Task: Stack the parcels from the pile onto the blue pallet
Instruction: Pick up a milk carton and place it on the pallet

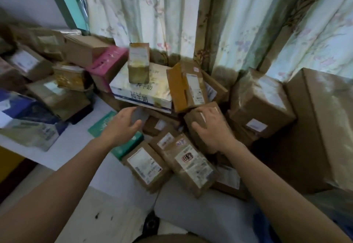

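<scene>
Both arms reach into the parcel pile under the flowered curtain (172,13). Right hand (212,128) lies fingers spread over the top of a brown carton (198,128) at pile centre, touching it, probably to claim it for lifting. Left hand (122,126) hovers open, holding nothing, above a green box (122,147), likely heading for the carton's left side. White milk carton (141,88) sits just beyond. Blue pallet not in view.
</scene>
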